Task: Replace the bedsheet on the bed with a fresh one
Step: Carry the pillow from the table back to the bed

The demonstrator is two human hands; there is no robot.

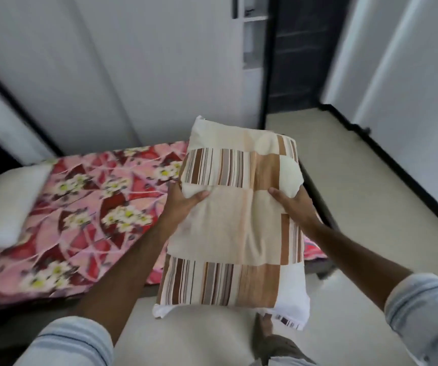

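Observation:
I hold a pillow [236, 223] in a cream, tan and brown striped patchwork cover, lifted in front of me above the bed's right end. My left hand [183, 200] grips its left edge, thumb on top. My right hand [294, 204] grips its right side, thumb on top and fingers hidden underneath. The bed carries a red and pink floral bedsheet [86, 215] with white and yellow flowers. A second, white pillow [4, 207] lies at the bed's left end.
White walls stand behind the bed, with a dark doorway [299, 54] at the back right. Cream floor [344, 186] runs to the right of the bed and under me. My bare foot [265, 326] shows below the pillow. The picture is motion-blurred.

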